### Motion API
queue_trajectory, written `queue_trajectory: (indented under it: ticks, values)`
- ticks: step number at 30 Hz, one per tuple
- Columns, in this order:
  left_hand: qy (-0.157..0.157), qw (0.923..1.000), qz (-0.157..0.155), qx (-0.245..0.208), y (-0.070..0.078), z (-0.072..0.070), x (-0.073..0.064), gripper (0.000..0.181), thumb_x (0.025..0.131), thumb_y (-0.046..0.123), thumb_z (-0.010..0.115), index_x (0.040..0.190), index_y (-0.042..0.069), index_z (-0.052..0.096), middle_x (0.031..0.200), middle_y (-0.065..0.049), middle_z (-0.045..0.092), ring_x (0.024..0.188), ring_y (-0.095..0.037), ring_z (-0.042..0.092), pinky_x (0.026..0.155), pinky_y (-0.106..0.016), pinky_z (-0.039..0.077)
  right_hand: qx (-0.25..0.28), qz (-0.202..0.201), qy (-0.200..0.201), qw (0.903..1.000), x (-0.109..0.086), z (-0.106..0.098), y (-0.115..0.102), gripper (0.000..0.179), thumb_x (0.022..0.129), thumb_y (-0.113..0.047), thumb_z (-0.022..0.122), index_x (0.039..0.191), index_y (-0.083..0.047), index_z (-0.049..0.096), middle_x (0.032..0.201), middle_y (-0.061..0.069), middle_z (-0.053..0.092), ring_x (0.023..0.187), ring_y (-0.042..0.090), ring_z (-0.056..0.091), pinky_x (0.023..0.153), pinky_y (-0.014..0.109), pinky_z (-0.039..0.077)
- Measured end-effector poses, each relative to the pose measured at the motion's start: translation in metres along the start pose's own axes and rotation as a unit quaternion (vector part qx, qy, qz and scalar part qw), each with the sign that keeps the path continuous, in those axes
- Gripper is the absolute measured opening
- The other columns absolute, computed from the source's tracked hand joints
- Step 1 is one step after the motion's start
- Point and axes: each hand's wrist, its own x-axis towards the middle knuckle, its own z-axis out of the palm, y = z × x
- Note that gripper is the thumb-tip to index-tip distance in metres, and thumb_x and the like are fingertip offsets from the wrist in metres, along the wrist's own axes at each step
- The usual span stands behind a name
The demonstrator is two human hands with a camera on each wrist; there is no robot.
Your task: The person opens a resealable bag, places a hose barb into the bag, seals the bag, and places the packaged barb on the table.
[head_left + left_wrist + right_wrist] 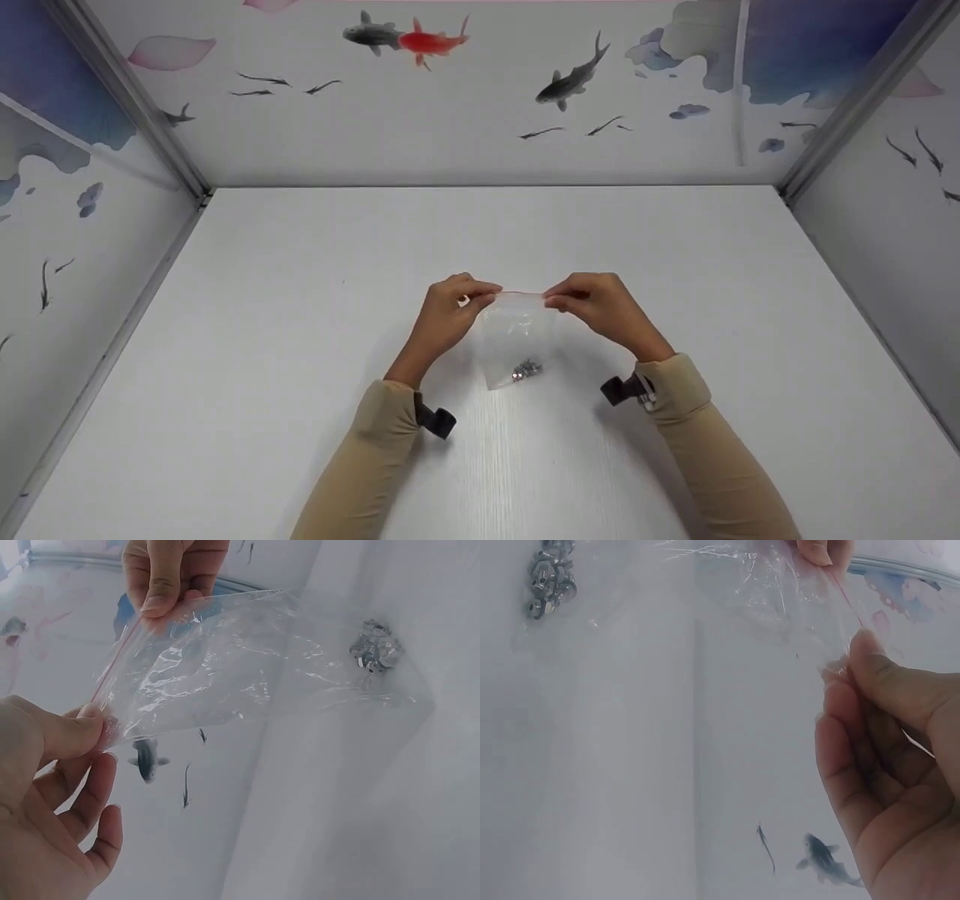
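Note:
A clear zip-lock bag [517, 330] with a red strip along its top edge hangs between both hands. My left hand [454, 311] pinches one top corner between thumb and forefinger; its other fingers curl loosely, as the left wrist view shows. At the opposite corner my right hand [596, 304] pinches the bag between thumb and fingers. Small shiny metal parts [375, 647] lie clustered at the bottom of the bag; in the right wrist view these metal parts [551, 577] look like nuts. The red strip is stretched straight between the hands.
The bag is above a white tabletop [300, 247]. Panels printed with fish enclose it, with a back wall [450, 127] and side walls joined by metal posts. Each sleeve cuff carries a black wrist camera [439, 422].

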Motion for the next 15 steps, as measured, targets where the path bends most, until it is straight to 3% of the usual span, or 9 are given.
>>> queue_trajectory:
  ticks: [6, 15]
  values:
    - [0.026, 0.9981, -0.044, -0.035, -0.009, 0.005, 0.004, 0.022, 0.089, 0.017, 0.068, 0.109, 0.01, 0.074, 0.098, -0.006, 0.073, 0.089, -0.016, 0.065, 0.08, -0.03, 0.051, -0.014, 0.007, -0.018, 0.9997, 0.003, -0.001, 0.005, 0.016, 0.089, -0.013, 0.067, 0.103, -0.006, 0.074, 0.095, 0.006, 0.072, 0.081, 0.014, 0.064, 0.072, 0.022, 0.05]
    - [0.006, 0.9933, -0.108, -0.04, -0.015, 0.014, 0.014, 0.028, 0.095, 0.014, 0.059, 0.119, 0.004, 0.068, 0.104, -0.009, 0.073, 0.093, -0.019, 0.067, 0.08, -0.029, 0.052, -0.011, 0.057, -0.015, 0.9982, 0.014, 0.003, 0.013, 0.02, 0.092, -0.012, 0.065, 0.108, -0.004, 0.072, 0.099, 0.01, 0.072, 0.084, 0.018, 0.068, 0.075, 0.024, 0.053]
